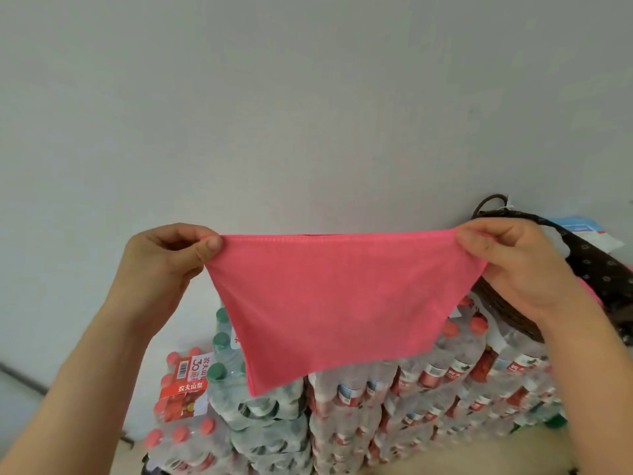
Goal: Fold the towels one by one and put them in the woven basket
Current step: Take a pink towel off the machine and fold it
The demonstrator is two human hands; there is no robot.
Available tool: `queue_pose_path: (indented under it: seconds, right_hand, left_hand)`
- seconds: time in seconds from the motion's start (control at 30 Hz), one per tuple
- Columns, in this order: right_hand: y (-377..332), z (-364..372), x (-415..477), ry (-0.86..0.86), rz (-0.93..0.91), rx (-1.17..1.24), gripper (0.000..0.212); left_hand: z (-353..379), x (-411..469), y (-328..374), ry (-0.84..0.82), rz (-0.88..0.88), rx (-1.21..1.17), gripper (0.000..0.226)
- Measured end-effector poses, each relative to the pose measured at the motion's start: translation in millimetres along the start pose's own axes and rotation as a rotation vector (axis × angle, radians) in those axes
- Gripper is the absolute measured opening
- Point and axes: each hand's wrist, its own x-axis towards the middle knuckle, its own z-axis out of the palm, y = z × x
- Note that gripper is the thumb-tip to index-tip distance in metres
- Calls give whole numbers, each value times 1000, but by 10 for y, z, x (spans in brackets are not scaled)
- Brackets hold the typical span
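Pink towel (329, 303) stretched level in air; left hand (168, 255) and right hand (513, 265) each pinch top corner. Woven basket (503, 308) just behind right hand, on water-bottle packs (376, 406).

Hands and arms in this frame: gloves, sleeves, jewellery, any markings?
The left hand and right hand are both bare, with no gloves, rings or markings visible. The thumbnails that show look short and unpainted. The left forearm and right forearm are bare down to the frame edge. No sleeve, watch or bracelet is in view.
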Motion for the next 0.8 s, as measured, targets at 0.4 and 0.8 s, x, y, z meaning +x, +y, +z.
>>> queue_pose_path:
  seconds: [0.4,0.8]
  right_hand:
    - [726,-205,728,26,342,-402,19]
    - [401,-261,1561,299,-125,-340,19]
  left_hand:
    - [203,508,-752,37,-269,499,9]
    - [487,1021,-546,403,178,302,22]
